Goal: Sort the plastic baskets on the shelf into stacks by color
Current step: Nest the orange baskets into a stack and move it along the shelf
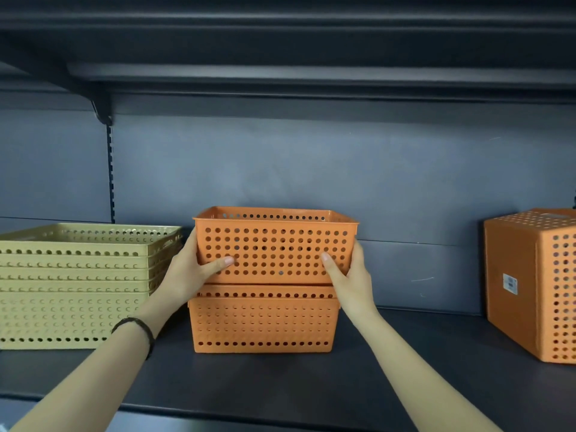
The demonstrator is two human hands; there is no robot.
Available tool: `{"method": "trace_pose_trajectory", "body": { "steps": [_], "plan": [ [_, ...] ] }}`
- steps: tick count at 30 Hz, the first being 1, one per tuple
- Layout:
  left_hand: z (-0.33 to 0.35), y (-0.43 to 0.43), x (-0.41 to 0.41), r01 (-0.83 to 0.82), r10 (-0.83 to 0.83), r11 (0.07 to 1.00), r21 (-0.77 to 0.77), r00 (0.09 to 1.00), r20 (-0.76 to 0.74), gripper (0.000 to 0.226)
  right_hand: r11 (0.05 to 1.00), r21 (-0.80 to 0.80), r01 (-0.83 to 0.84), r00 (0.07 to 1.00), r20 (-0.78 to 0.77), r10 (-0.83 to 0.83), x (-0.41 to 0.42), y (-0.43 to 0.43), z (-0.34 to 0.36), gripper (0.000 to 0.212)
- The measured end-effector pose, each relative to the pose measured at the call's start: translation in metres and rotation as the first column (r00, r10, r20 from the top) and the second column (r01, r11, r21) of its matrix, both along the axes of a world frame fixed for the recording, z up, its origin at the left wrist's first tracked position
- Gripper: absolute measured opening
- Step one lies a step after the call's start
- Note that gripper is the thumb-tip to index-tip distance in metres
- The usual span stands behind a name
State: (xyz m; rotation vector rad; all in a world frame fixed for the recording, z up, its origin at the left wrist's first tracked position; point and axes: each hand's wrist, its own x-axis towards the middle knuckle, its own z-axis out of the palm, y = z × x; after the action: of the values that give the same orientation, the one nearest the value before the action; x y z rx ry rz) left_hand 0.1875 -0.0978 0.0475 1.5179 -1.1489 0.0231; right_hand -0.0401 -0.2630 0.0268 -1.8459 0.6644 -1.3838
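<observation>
An orange perforated basket (276, 244) is upright in the middle of the view, its base sunk into the mouth of a second orange basket (263, 322) that stands on the dark shelf (389, 369). My left hand (190, 275) grips its left end, thumb on the front wall. My right hand (350, 275) grips its right end the same way. A stack of several beige baskets (74, 285) stands at the left. A third orange basket (536, 282) lies tipped over at the right edge, a white label on its bottom.
The grey back panel (296, 169) closes the shelf behind the baskets. An upper shelf (311, 79) overhangs, held by a bracket (103, 113) on a slotted upright at the left. Bare shelf surface lies between the orange stack and the tipped basket.
</observation>
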Motion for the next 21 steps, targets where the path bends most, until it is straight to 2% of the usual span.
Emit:
{"method": "trace_pose_trajectory", "body": {
  "steps": [2,6,8,11,13,16,19,21],
  "plan": [
    [-0.004,0.004,0.005,-0.003,0.003,1.000,0.013,1.000,-0.022,0.047,1.000,-0.017,0.001,1.000,0.004,-0.001,0.002,0.004,-0.003,0.056],
    [-0.013,0.012,0.012,0.020,-0.016,0.998,0.051,0.996,-0.082,0.051,1.000,0.019,-0.002,0.999,-0.054,0.003,0.005,0.006,-0.015,0.062],
    [-0.019,0.014,0.012,0.071,-0.060,0.995,0.073,0.988,-0.145,0.050,0.999,0.041,0.012,0.998,-0.068,-0.009,0.007,0.008,-0.023,0.057],
    [-0.032,0.017,0.015,0.079,-0.054,0.993,0.085,0.962,-0.269,0.080,0.998,0.043,0.052,0.998,-0.046,-0.050,0.008,0.010,-0.030,0.044],
    [-0.042,0.014,0.020,0.071,-0.036,0.994,0.086,0.935,-0.353,0.089,0.995,0.098,0.008,1.000,-0.029,-0.005,0.008,0.013,-0.035,0.051],
    [-0.043,0.007,0.009,0.059,-0.039,0.998,0.036,0.908,-0.417,0.079,0.987,0.152,-0.044,0.999,0.010,0.043,0.009,0.017,-0.042,0.070],
    [-0.041,0.007,0.001,0.058,-0.061,0.998,-0.020,0.902,-0.427,0.071,0.981,0.170,-0.091,0.995,0.043,0.085,0.009,0.019,-0.042,0.044],
    [-0.045,0.005,0.011,0.088,-0.090,0.996,-0.024,0.894,-0.438,0.084,0.980,0.172,-0.097,0.995,0.044,0.091,0.007,0.019,-0.043,0.048]
  ]
}}
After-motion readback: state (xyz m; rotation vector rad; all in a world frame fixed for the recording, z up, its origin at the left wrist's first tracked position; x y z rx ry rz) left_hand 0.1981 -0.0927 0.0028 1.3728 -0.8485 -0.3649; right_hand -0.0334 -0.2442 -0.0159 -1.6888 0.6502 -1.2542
